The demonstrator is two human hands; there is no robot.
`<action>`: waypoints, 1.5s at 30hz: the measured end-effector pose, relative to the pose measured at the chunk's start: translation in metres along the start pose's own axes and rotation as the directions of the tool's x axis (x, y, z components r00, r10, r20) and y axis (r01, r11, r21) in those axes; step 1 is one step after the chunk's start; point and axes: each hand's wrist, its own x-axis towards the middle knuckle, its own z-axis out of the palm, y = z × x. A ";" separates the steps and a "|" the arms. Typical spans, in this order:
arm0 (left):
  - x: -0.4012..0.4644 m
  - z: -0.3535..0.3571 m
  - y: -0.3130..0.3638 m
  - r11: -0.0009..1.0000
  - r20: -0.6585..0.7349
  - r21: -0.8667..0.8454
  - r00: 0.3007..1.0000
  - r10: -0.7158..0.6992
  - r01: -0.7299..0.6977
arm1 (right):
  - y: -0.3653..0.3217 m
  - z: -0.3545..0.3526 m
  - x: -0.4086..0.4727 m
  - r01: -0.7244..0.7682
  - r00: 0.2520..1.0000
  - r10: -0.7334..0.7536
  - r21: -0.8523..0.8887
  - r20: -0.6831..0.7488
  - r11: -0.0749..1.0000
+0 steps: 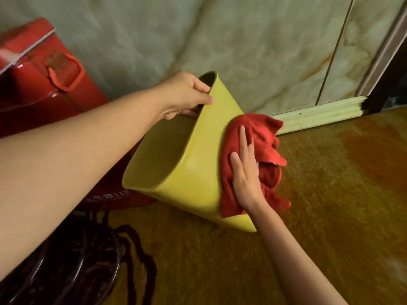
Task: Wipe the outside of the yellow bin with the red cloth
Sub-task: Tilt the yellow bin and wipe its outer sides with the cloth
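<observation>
The yellow bin (198, 164) is tilted over the floor, its open mouth turned toward me and to the left. My left hand (187, 94) grips its upper rim, thumb outside and fingers inside. The red cloth (262, 137) lies bunched against the bin's right outer wall. My right hand (244, 170) presses flat on the cloth, fingers spread and pointing up. Part of the cloth hangs off behind the bin's edge.
A shiny red case with a loop handle (44, 84) stands at the left against the marbled wall (242, 40). A dark curly object (88, 260) lies at the lower left. Brown floor (330, 194) spreads right; a pale skirting board (319, 113) runs along the wall.
</observation>
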 end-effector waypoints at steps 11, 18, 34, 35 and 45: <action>-0.020 -0.034 -0.023 0.996 -0.016 -0.031 0.996 -0.083 0.083 | 0.034 -0.005 -0.015 -0.166 0.985 0.170 -0.275 -0.010 0.947; -0.019 -0.028 -0.015 0.998 0.029 0.057 0.999 -0.029 0.027 | -0.026 0.042 -0.009 0.248 0.968 -0.252 -0.237 0.017 0.939; -0.085 -0.059 -0.034 0.913 0.258 0.018 0.881 -0.398 0.407 | 0.026 0.013 0.003 -0.244 0.968 0.238 -0.060 -0.084 0.968; -0.084 -0.055 -0.035 0.926 0.216 0.027 0.902 -0.374 0.377 | 0.022 0.012 0.002 -0.249 0.966 0.246 -0.035 -0.082 0.968; -0.061 -0.043 -0.032 0.953 0.177 -0.014 0.938 -0.297 0.304 | -0.028 0.036 0.014 0.158 0.977 -0.152 -0.030 0.148 0.987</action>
